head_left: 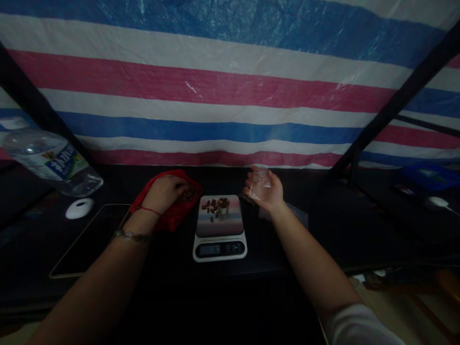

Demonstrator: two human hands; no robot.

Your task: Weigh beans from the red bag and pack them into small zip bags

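Note:
My left hand (164,195) reaches over the mouth of a red bag (175,220), its fingers curled down among small brown pieces (191,193). What its fingertips hold, if anything, is hidden. My right hand (271,191) is palm up, with fingers curled round a small clear plastic bag (259,184). Between the hands lies a white kitchen scale (220,248) with a small display. On its platform stands a small metal cup (223,207) holding brown pieces, and several loose brown pieces (210,209) lie to its left.
A large clear bottle (52,156) stands at the left, behind a white mouse-shaped object (79,208). A dark tablet-like slab (92,242) lies by my left forearm. Beyond my right wrist lies clear plastic (299,215). A striped sheet (219,92) hangs behind the black table (349,234).

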